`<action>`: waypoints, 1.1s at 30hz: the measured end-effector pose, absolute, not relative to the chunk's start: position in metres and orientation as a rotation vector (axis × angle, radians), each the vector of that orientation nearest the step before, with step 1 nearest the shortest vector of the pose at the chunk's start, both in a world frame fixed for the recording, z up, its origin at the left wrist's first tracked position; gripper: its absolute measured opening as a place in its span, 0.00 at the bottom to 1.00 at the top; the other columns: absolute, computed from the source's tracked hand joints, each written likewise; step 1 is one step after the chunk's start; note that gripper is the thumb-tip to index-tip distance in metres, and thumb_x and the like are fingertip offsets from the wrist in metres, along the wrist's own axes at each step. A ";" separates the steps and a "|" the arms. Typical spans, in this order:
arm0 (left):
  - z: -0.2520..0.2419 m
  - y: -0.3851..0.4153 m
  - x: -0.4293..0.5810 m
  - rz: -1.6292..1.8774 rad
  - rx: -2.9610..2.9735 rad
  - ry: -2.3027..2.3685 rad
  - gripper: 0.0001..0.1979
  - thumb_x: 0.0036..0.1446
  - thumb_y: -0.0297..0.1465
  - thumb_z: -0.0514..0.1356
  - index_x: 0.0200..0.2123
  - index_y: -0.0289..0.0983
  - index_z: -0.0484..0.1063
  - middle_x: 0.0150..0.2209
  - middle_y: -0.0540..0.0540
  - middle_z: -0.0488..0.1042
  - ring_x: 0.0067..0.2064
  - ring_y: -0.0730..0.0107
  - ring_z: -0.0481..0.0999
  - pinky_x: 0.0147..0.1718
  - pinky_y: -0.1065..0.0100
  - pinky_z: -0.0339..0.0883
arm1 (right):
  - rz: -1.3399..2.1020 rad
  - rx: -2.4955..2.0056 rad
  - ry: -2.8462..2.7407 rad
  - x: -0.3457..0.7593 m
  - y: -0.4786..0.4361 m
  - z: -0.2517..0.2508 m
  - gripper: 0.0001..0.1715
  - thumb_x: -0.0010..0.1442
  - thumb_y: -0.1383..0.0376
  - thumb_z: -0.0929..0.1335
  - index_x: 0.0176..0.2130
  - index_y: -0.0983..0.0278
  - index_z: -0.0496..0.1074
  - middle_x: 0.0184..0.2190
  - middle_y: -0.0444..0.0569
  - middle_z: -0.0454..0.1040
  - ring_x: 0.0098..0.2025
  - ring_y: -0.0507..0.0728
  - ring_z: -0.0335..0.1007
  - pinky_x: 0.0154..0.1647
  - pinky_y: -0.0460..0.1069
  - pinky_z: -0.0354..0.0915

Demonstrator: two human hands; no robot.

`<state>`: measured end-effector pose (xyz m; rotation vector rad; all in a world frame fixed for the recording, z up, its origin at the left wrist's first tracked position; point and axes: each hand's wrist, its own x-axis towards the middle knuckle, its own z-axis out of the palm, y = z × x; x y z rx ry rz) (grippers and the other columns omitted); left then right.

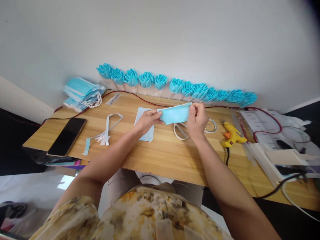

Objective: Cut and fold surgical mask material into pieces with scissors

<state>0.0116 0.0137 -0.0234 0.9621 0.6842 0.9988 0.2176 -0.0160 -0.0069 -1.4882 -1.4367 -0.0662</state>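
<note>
My left hand [148, 120] and my right hand [197, 118] hold a light blue piece of face mask fabric [175, 114] between them, a little above the wooden table [165, 155]. Each hand pinches one end of the piece. Under my left hand lies a flat pale blue sheet of mask material [146, 128]. White-handled scissors [183, 130] lie on the table just below the held piece, partly hidden by my right hand.
A row of blue fabric roses [175, 86] leans on the wall. A stack of blue face masks [82, 93] sits at back left, a black phone [67, 136] front left, cut white straps [106, 131] nearby. A yellow glue gun [233, 135] and papers with cables lie right.
</note>
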 end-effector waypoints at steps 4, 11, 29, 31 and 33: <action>-0.019 0.010 0.013 1.008 0.987 0.598 0.20 0.46 0.44 0.75 0.29 0.33 0.79 0.30 0.45 0.78 0.33 0.70 0.76 0.37 0.64 0.75 | 0.017 -1.447 -1.403 0.221 -0.012 -0.006 0.18 0.69 0.51 0.60 0.38 0.60 0.69 0.33 0.51 0.76 0.35 0.59 0.72 0.39 0.52 0.63; -0.014 0.007 0.011 0.941 0.990 0.507 0.20 0.44 0.44 0.76 0.30 0.33 0.80 0.30 0.45 0.79 0.31 0.70 0.77 0.35 0.66 0.74 | 0.277 -1.352 -1.350 0.223 -0.001 -0.016 0.18 0.67 0.50 0.62 0.35 0.61 0.68 0.28 0.44 0.72 0.32 0.55 0.66 0.36 0.50 0.62; -0.021 0.011 0.015 0.960 0.979 0.704 0.23 0.41 0.41 0.77 0.32 0.32 0.75 0.32 0.49 0.76 0.33 0.73 0.75 0.35 0.66 0.75 | 0.433 -1.336 -1.280 0.223 0.002 -0.028 0.21 0.65 0.47 0.64 0.34 0.61 0.68 0.25 0.40 0.65 0.28 0.53 0.59 0.30 0.48 0.57; -0.021 0.010 0.015 0.966 1.004 0.707 0.23 0.40 0.42 0.77 0.32 0.32 0.75 0.32 0.49 0.76 0.34 0.73 0.75 0.35 0.66 0.75 | 0.405 -1.349 -1.291 0.222 0.000 -0.025 0.21 0.65 0.47 0.64 0.35 0.61 0.69 0.25 0.41 0.66 0.28 0.53 0.60 0.30 0.48 0.57; -0.022 0.010 0.015 0.977 1.008 0.703 0.24 0.40 0.43 0.77 0.32 0.32 0.75 0.32 0.48 0.77 0.34 0.72 0.76 0.35 0.67 0.75 | 0.382 -1.361 -1.297 0.222 -0.001 -0.024 0.21 0.66 0.47 0.64 0.35 0.61 0.69 0.25 0.41 0.66 0.29 0.53 0.60 0.31 0.48 0.58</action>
